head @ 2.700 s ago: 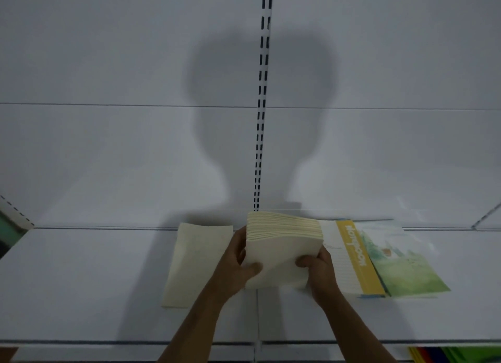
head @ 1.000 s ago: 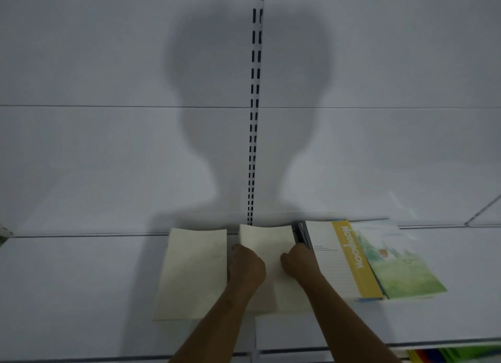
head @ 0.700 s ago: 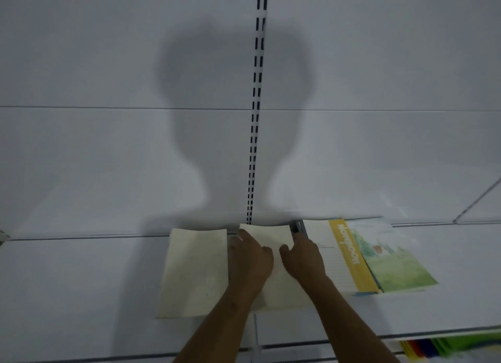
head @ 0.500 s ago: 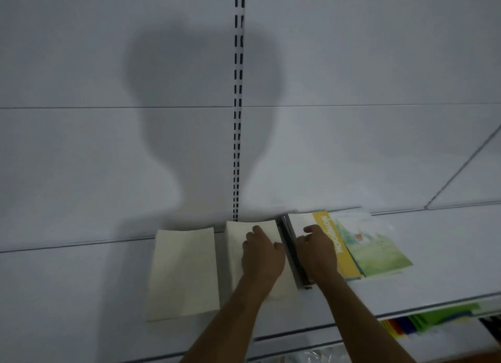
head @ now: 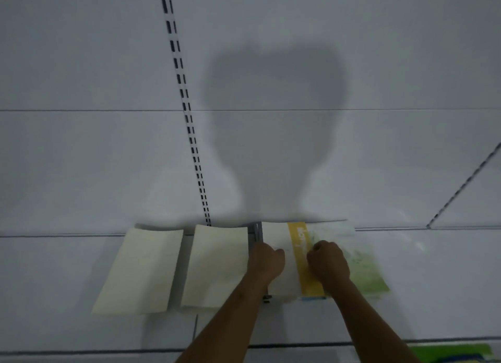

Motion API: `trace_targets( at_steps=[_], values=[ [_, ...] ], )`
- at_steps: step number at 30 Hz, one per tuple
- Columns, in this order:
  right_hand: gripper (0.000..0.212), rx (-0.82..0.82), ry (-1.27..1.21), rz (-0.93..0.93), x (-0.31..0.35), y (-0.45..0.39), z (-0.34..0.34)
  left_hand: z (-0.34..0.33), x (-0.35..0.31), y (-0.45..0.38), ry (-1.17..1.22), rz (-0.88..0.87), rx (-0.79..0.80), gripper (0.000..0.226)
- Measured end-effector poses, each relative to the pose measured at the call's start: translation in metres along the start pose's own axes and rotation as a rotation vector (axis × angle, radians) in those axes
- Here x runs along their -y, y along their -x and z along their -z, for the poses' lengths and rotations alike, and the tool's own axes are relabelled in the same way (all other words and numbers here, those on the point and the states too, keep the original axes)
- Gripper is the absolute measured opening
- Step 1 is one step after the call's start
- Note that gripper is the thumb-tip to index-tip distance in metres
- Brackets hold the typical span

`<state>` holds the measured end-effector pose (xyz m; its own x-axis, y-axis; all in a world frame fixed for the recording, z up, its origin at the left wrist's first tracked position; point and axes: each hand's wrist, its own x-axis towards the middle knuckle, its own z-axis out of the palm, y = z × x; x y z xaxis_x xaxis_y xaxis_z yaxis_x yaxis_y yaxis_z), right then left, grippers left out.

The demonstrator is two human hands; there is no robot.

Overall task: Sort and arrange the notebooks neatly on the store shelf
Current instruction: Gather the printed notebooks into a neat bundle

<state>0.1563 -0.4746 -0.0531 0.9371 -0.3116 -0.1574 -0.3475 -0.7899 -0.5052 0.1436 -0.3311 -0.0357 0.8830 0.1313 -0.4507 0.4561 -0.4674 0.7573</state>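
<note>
Shelf: white store shelf (head: pixel 67 295) fills the lower half of the frame, with a white back wall (head: pixel 81 159) behind it.
Lower right corner: green item (head: pixel 455 356) on the level below; too blurred to name.
Hands: two, at lower centre. Left hand (head: pixel 265 262) lies curled on the left edge of the rightmost pile, by its dark spine; I cannot tell whether it grips. Right hand (head: pixel 329 262) rests as a fist on the same pile's cover, fingers folded under; a grip cannot be made out.
Notebooks: three piles, side by side in a row. Left cream pile (head: pixel 141 270) lies at lower left of centre; middle cream pile (head: pixel 217 265) is just beside it with a narrow gap; cover-up pile (head: pixel 287 240), white with a yellow band and green picture, touches the middle one's right side.
Direction: each pile's long axis runs from the shelf's front edge toward the back wall, far ends close to the wall.
Further back: slotted upright rail (head: pixel 189 124) climbs the wall toward upper left; second rail (head: pixel 466 183) slants at right; person's shadow (head: pixel 276 118) at centre.
</note>
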Motion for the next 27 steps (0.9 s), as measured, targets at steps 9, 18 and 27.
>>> trace_targets(
  at_steps=[9, 18, 27],
  values=[
    [0.021, 0.133, -0.033, 0.166, -0.028, -0.017, 0.003, -0.031, -0.004, -0.020, 0.009, 0.139, -0.146, 0.022],
    [0.019, 0.149, -0.008, 0.194, -0.031, -0.026, 0.005, -0.037, -0.006, -0.021, -0.342, 0.179, -0.159, 0.095],
    [0.020, 0.116, 0.064, 0.172, -0.028, -0.021, 0.004, -0.034, -0.004, -0.029, -0.203, 0.190, -0.141, 0.084]
  ],
)
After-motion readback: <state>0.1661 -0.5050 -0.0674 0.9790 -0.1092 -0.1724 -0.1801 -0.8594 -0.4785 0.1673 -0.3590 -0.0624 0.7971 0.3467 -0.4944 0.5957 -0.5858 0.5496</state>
